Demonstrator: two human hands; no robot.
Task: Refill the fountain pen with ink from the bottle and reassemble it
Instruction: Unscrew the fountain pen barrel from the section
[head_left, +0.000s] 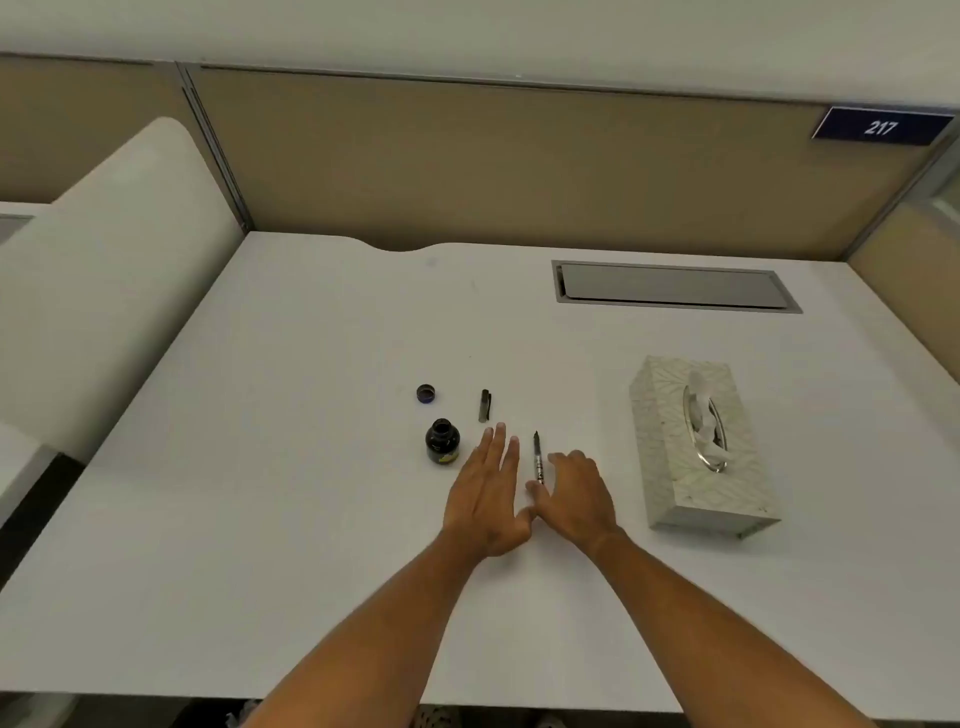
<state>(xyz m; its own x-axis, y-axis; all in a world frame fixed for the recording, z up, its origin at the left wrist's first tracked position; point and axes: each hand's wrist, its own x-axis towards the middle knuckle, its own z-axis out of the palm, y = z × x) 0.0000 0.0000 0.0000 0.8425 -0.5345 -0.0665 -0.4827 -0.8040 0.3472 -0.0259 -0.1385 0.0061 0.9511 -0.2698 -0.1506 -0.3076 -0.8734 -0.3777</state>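
1. Two bare hands reach over the white desk (311, 467), thumbs nearly meeting at the middle.
2. The left hand (485, 499) lies flat with fingers straight and spread, grasping nothing; its fingertips point toward the pen cap (484, 405), which lies just beyond them.
3. The right hand (576, 496) is curled loosely, fingers bent. Its thumb touches or nearly touches the near end of the pen section (538, 457), but I cannot tell whether it grips it.
4. The pen section, nib pointing away from the person, lies on the desk between the two hands.
5. The ink bottle (442, 441) stands upright and uncapped just left of the left hand's fingers.
6. The bottle lid (425, 393) rests on the desk just behind the bottle, apart from it.
7. A patterned tissue box (696, 447) sits well to the right, a tissue poking from its slot.
8. A grey cable hatch (675, 287) is set into the desk farther back, and a blue plate (880, 126) reading 217 is on the partition.
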